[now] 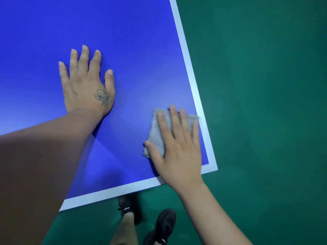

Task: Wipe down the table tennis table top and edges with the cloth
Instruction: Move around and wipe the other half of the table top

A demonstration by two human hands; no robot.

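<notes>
Wiping the desk [123, 41] top near its right front corner: left hand [86, 85] flat on the blue, fingers spread; right hand [178, 149] pressing the cloth [157, 133] down, fingers straight and slightly apart. Next, probably: slide cloth onto the white border [192, 82], then over the edge.

The table top [123, 41] is filling the upper left of the view, its corner pointing toward five o'clock and the floor [265, 103] lying beyond both edges. The left hand [86, 85] is lying flat on the table top near the middle, fingers reaching toward twelve o'clock. At about four o'clock from it, well apart, the right hand [178, 147] is pressing flat on the cloth [159, 133], which is lying on the table top just inside the corner, touching the border line [187, 71] along the three o'clock edge. Two shoes [164, 225] are standing on the floor at six o'clock, just below the near edge.
</notes>
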